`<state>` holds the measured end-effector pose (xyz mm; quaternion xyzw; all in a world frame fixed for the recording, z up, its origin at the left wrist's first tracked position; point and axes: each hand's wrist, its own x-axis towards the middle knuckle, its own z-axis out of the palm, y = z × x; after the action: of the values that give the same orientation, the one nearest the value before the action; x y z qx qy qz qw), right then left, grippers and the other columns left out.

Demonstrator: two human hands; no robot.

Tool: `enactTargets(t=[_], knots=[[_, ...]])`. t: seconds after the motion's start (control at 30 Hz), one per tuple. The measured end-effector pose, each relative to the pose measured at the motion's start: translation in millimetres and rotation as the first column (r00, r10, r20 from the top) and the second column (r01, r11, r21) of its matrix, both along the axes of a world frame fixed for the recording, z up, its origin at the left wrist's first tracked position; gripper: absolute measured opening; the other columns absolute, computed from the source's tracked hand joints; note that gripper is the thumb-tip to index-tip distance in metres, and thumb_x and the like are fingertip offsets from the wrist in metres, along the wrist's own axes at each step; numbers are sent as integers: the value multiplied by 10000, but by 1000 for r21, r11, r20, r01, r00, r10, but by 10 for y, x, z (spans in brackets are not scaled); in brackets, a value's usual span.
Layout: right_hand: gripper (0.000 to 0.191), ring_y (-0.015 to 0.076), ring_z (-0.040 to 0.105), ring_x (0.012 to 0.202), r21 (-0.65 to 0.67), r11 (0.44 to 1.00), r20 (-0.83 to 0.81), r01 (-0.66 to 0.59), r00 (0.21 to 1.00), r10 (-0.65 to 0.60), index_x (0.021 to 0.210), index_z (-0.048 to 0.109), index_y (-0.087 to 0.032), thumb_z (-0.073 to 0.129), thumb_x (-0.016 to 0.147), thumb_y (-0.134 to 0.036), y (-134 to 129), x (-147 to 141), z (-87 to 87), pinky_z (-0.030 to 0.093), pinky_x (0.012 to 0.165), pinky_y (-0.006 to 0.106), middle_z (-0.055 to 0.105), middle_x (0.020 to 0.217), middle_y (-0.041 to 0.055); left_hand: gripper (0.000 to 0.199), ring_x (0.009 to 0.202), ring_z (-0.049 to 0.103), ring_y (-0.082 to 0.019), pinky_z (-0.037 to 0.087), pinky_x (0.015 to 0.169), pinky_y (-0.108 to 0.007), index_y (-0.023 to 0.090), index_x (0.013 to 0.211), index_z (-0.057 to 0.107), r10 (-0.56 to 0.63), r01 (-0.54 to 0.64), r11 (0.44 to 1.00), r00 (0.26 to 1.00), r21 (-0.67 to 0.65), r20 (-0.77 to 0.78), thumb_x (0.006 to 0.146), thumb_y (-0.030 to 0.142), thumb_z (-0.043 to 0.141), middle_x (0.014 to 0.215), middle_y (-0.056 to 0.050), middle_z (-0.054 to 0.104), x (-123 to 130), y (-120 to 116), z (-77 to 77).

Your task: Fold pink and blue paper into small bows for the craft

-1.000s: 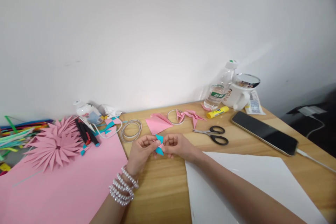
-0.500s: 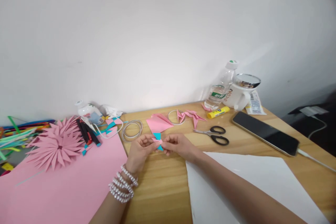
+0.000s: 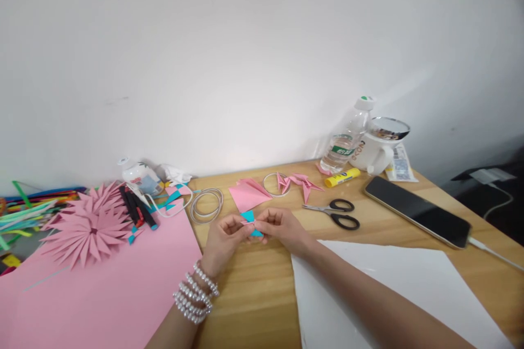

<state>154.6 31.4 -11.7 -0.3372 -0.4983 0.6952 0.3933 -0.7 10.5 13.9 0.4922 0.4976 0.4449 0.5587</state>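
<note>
Between my two hands is a small folded paper piece [image 3: 248, 216], blue with some pink, pinched from both sides above the wooden table. My left hand [image 3: 226, 235], with beaded bracelets on its wrist, grips the left side. Thumb and fingers of my right hand [image 3: 279, 227] close on the right side. My fingertips cover much of the piece. Just beyond them lie pink paper squares [image 3: 249, 195]. Folded pink paper shapes [image 3: 306, 185] and a metal ring [image 3: 270, 186] sit farther back. Black-handled scissors [image 3: 338, 211] rest to the right of my right hand.
A pink sheet [image 3: 102, 294] with pink paper flowers [image 3: 90, 234] and markers [image 3: 137, 210] covers the left. White board [image 3: 380, 283] lies under my right forearm. Behind are a glue stick [image 3: 343, 177], water bottle [image 3: 344, 139], mug [image 3: 370, 152] and phone [image 3: 417, 211]. Coiled rings [image 3: 206, 205] lie left.
Both hands have shifted slightly to the right in the picture, still pinching the folded paper piece. The blue part has tilted a little.
</note>
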Motion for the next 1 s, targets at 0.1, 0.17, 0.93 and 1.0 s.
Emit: enactTargets(t=[0.1, 0.17, 0.93, 1.0], knots=[[319, 77, 528, 453, -8, 1000, 9, 29, 1000, -29, 648, 572, -126, 672, 624, -428, 11, 0, -40, 435, 472, 210, 611, 568, 1, 205, 519, 602, -138, 492, 506, -241, 128, 671, 583, 30, -29, 999, 999, 19, -21, 602, 282, 698, 587, -29, 653, 28, 3, 12], [309, 70, 515, 430, -13, 999, 13, 32, 999, -31, 638, 573, -125, 670, 632, -418, 21, 4, -57, 428, 450, 201, 600, 540, -5, 203, 527, 601, -131, 496, 521, -238, 141, 700, 575, 94, -93, 994, 995, 65, -15, 594, 258, 703, 602, -13, 651, 38, 4, 10], [230, 130, 613, 660, -102, 993, -26, -67, 998, 64, 676, 663, -118, 705, 610, -334, -8, 37, 1, 529, 644, 277, 663, 702, 38, 117, 525, 557, -134, 443, 535, -237, 176, 629, 553, 97, 7, 959, 931, 282, -351, 739, 211, 529, 562, 4, 570, -2, -46, -89], [228, 130, 613, 664, -93, 993, -28, -77, 997, 74, 674, 664, -117, 700, 614, -334, -5, 40, 0, 524, 660, 280, 663, 699, 38, 120, 506, 563, -135, 450, 514, -238, 172, 627, 536, 88, -9, 970, 944, 244, -317, 739, 215, 529, 547, 6, 568, 16, -45, -93]])
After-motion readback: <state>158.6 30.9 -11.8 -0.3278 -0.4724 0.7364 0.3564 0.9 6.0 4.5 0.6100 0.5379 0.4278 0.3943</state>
